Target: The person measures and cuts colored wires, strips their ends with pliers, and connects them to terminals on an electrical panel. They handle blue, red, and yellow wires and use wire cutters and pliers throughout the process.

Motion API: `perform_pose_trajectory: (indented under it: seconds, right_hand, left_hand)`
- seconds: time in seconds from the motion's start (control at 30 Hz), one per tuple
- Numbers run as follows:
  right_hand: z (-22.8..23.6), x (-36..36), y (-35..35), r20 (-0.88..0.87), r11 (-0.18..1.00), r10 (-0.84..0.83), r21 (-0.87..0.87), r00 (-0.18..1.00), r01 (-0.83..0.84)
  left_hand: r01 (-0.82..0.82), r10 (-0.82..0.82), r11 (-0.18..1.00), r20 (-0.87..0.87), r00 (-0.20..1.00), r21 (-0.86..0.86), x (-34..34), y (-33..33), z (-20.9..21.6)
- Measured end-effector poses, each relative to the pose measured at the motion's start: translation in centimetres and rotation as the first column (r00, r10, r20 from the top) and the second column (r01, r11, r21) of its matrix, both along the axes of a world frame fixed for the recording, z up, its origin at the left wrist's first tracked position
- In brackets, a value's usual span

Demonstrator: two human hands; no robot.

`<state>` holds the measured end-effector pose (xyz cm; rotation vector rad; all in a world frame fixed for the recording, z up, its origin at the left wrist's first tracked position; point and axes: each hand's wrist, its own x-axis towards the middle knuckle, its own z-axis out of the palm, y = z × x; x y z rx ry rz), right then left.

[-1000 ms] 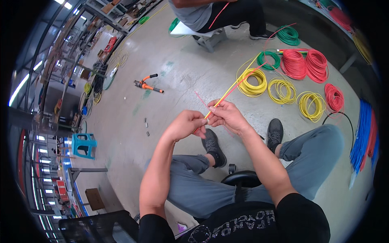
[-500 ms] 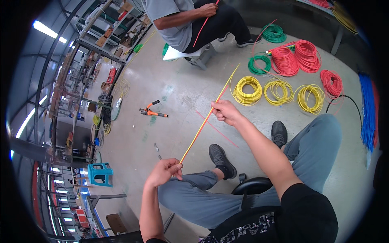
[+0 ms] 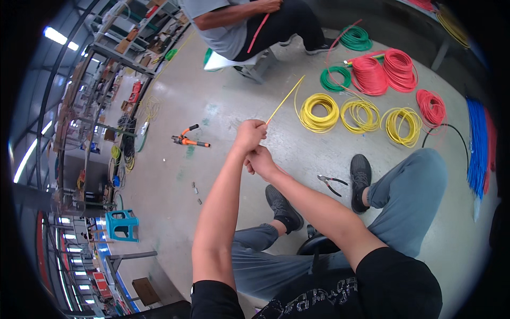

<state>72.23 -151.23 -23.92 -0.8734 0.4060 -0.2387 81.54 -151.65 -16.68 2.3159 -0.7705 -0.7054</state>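
Observation:
A thin yellow wire [image 3: 285, 100] runs from my left hand [image 3: 249, 135] up and to the right, where it bends back toward a yellow coil. My left hand is closed round its near end. Just below, my right hand [image 3: 261, 161] is closed, almost touching the left. Its fingers are curled inward, and what they hold is hidden. No red strand shows between my hands. Cutting pliers [image 3: 332, 184] with dark handles lie on the floor beside my right forearm, near my shoe.
Yellow coils [image 3: 319, 112], red coils [image 3: 399, 70] and green coils [image 3: 336, 78] lie at the right. Blue strands [image 3: 478, 143] are bundled at the far right. An orange-handled tool [image 3: 190, 139] lies left. A co-worker sits on a white stool [image 3: 223, 63]. A teal stool [image 3: 122, 225] stands left.
My left hand has moved up along the strands to my right hand, which has come left and nearer. The red strand between them has gone from sight. The pliers have come into view.

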Motion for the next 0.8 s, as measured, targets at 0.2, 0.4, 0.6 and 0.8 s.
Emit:
perform_pose_trajectory:
  seconds: [0.2, 0.4, 0.6, 0.8]
  right_hand:
    - [-2.6, -0.5, 0.1, -0.007, 0.991, 0.097, -0.094, 0.995, -0.097]
    - [-16.0, -9.1, -7.1, -0.453, 0.269, -0.172, -0.876, 0.875, -0.401]
    - [-21.8, -21.2, -9.5, -0.826, 0.039, -0.27, -0.522, 0.495, -0.852]
    - [-27.0, -21.2, -9.8, -0.896, 0.159, -0.074, -0.444, 0.438, -0.882]
  left_hand:
    - [-0.173, 0.128, 0.98, -0.362, 0.923, -0.094, 1.1, 1.6, -3.4]
    - [-0.203, 0.161, 0.972, -0.292, 0.943, -0.121, 2.8, 3.3, -1.8]
    - [-0.212, 0.18, 0.975, -0.314, 0.932, -0.07, 2.9, 5.7, -0.4]
    - [-0.226, 0.191, 0.972, -0.356, 0.915, -0.06, 3.3, 5.7, 0.0]
